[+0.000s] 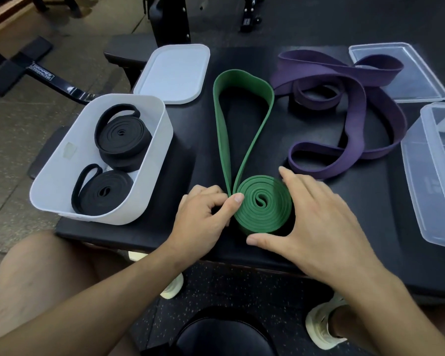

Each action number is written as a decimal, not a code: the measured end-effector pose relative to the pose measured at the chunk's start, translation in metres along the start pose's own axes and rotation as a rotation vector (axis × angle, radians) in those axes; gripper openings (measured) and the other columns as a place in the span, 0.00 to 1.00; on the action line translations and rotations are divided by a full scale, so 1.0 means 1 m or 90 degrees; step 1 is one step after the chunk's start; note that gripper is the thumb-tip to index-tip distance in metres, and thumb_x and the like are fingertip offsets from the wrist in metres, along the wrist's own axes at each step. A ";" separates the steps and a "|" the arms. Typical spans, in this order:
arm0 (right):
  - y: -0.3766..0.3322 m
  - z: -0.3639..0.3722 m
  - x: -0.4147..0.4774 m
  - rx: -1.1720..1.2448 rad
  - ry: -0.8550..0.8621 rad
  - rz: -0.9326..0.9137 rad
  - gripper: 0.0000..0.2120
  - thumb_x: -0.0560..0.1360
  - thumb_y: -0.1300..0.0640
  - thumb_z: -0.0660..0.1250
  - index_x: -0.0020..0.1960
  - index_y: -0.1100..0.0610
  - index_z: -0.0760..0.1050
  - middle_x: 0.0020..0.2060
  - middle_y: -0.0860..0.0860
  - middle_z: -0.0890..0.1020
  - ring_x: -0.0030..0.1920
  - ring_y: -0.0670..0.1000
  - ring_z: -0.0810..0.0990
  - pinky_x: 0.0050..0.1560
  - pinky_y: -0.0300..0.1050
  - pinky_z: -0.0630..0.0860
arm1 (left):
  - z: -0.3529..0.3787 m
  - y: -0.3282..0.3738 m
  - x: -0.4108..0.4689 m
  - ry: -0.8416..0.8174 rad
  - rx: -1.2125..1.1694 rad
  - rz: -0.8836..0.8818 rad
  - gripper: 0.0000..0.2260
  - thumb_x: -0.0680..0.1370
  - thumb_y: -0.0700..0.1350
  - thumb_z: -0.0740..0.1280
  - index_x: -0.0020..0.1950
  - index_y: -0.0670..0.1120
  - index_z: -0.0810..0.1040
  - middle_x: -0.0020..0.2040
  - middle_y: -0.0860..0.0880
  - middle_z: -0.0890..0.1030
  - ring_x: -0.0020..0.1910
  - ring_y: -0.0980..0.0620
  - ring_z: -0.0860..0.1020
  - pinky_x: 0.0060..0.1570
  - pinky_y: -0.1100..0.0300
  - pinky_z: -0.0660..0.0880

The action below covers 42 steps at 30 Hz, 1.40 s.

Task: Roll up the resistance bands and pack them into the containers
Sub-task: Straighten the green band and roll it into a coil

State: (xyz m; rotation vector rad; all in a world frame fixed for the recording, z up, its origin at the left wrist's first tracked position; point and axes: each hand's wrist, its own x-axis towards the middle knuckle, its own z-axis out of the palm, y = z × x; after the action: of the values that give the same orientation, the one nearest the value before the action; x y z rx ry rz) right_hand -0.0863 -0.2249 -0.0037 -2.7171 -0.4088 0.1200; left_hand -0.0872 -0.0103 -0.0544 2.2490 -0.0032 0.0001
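A green resistance band stands on edge on the black bench, partly coiled, its loose loop running away from me. My left hand pinches the coil's left side where the loose part leaves it. My right hand cups the coil's right side, thumb in front, fingers behind. A white container at the left holds two rolled black bands. A purple band lies unrolled at the back right.
The white lid lies behind the white container. A clear container sits at the right edge, with its clear lid behind it under the purple band. My knees, shoes and a round black seat are below the bench.
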 end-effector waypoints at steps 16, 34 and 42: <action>-0.025 0.042 0.014 -0.013 0.240 0.036 0.40 0.63 0.24 0.68 0.58 0.57 0.70 0.48 0.49 0.72 0.48 0.55 0.73 0.50 0.52 0.69 | 0.001 -0.003 0.001 0.002 -0.028 0.002 0.26 0.78 0.69 0.58 0.32 0.52 0.77 0.36 0.52 0.76 0.50 0.54 0.74 0.60 0.42 0.70; -0.010 0.036 0.014 0.062 0.127 0.000 0.47 0.59 0.28 0.71 0.70 0.53 0.66 0.57 0.45 0.68 0.57 0.49 0.66 0.51 0.43 0.70 | 0.002 -0.001 0.000 0.038 0.026 0.021 0.26 0.79 0.69 0.57 0.33 0.50 0.73 0.36 0.54 0.76 0.48 0.55 0.74 0.57 0.44 0.71; -0.001 0.030 0.017 0.088 0.066 -0.030 0.49 0.59 0.32 0.77 0.73 0.48 0.64 0.61 0.41 0.66 0.62 0.47 0.65 0.54 0.42 0.70 | 0.002 -0.002 0.001 0.040 0.025 0.009 0.27 0.79 0.69 0.55 0.34 0.49 0.72 0.36 0.53 0.76 0.48 0.56 0.74 0.58 0.47 0.71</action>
State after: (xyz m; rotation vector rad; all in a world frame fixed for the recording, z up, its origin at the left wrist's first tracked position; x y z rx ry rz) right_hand -0.0749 -0.2076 -0.0316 -2.5626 -0.4184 -0.0058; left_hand -0.0866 -0.0106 -0.0579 2.2867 0.0150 0.0779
